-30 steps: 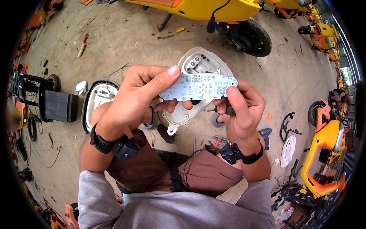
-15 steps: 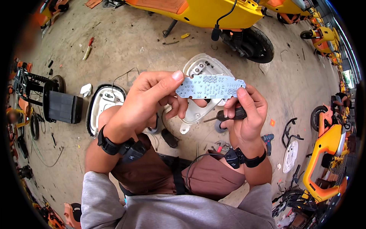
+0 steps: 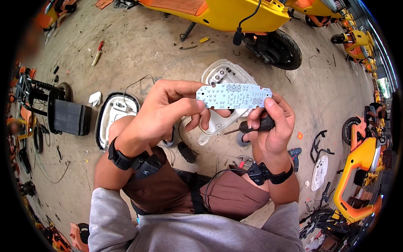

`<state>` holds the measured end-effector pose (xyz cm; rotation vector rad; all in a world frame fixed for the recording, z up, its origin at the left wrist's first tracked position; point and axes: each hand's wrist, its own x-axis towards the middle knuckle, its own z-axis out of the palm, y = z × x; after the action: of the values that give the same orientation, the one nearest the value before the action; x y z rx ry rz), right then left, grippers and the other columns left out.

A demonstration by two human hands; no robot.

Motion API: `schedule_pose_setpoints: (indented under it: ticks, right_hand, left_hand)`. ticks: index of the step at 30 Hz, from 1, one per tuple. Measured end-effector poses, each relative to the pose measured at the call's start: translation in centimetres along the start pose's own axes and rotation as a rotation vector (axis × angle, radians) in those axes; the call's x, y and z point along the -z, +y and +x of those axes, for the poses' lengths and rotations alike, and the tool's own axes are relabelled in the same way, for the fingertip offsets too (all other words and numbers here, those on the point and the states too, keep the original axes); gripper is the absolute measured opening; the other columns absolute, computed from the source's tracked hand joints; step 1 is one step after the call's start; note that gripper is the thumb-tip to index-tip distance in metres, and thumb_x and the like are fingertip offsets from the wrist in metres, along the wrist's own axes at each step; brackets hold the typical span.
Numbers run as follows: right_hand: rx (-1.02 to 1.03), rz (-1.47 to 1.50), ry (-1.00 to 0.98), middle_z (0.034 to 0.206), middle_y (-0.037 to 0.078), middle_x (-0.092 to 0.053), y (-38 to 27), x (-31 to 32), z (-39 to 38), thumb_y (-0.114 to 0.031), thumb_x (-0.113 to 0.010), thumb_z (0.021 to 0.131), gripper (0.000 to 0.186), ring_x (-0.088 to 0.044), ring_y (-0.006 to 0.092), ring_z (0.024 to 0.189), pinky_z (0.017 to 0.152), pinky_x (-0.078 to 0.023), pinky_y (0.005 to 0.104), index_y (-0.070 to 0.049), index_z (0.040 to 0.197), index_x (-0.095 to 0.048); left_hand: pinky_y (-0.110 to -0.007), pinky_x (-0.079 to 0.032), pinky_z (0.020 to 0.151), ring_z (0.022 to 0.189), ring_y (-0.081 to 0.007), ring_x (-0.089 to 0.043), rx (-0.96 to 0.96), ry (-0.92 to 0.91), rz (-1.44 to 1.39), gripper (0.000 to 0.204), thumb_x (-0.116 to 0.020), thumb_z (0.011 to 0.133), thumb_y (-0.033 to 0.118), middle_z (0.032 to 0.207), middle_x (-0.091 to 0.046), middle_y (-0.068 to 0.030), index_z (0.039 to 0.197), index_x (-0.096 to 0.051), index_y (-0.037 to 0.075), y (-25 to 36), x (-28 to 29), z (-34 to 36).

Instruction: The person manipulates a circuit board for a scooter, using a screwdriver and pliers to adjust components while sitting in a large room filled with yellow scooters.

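Note:
A long, pale blue-white circuit board is held level in front of me. My left hand grips its left end, with the thumb on the lower left corner. My right hand pinches the right end and also holds a black-handled screwdriver, its thin shaft pointing left. Behind the board lies an open white housing with small fittings inside; the board and fingers partly cover it. To my left is another white housing with a dark rim and a wire.
A yellow scooter stands ahead, another yellow body at right. A black box with wheeled frame is at left. A black bracket, white panel and red-handled tool lie on the floor. Someone crouches at far right.
My left thumb has slid from the board's top edge down to its lower left corner. The board sits slightly further right, and the screwdriver shaft now shows below it. The view has shifted slightly.

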<state>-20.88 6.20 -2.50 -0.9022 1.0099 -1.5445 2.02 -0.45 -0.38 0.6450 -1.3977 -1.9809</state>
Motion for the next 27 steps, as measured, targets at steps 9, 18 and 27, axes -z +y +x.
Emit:
schedule_pose_setpoints:
  ticks: [9, 18, 27]
  right_hand:
    - [0.006, -0.005, -0.02, 0.072, 0.013, -0.067, -0.18, 0.04, -0.02, -0.014, -0.048, 0.09, 0.033, -0.054, 0.012, 0.052, 0.049, -0.044, 0.0231, 0.008, 0.111, -0.062]
    - [0.022, -0.002, -0.033, 0.073, 0.015, -0.068, -0.19, 0.24, -0.05, -0.014, -0.047, 0.09, 0.034, -0.054, 0.0123, 0.052, 0.05, -0.045, 0.0235, 0.008, 0.112, -0.062]
    - [0.041, 0.038, -0.085, 0.078, 0.016, -0.068, -0.04, 0.53, -0.03, -0.011, -0.045, 0.09, 0.035, -0.054, 0.0124, 0.055, 0.052, -0.046, 0.024, 0.008, 0.115, -0.06]
  left_hand:
    - [-0.026, -0.05, 0.057, 0.067, -0.0161, -0.062, 0.006, 0.017, -0.016, 0.04, -0.045, 0.081, 0.004, 0.096, -0.067, -0.0263, 0.114, -0.057, -0.017, 0.34, -0.33, -0.04]
    - [-0.024, -0.048, 0.057, 0.064, -0.0117, -0.059, -0.022, -0.015, 0.011, 0.035, -0.046, 0.08, 0.002, 0.095, -0.069, -0.0212, 0.108, -0.061, -0.014, 0.16, -0.12, 0.03]
    - [-0.022, -0.049, 0.06, 0.068, -0.0108, -0.06, -0.037, 0.017, 0.025, 0.03, -0.058, 0.085, 0.004, 0.097, -0.069, -0.0216, 0.112, -0.059, -0.011, -0.03, -0.28, -0.11]
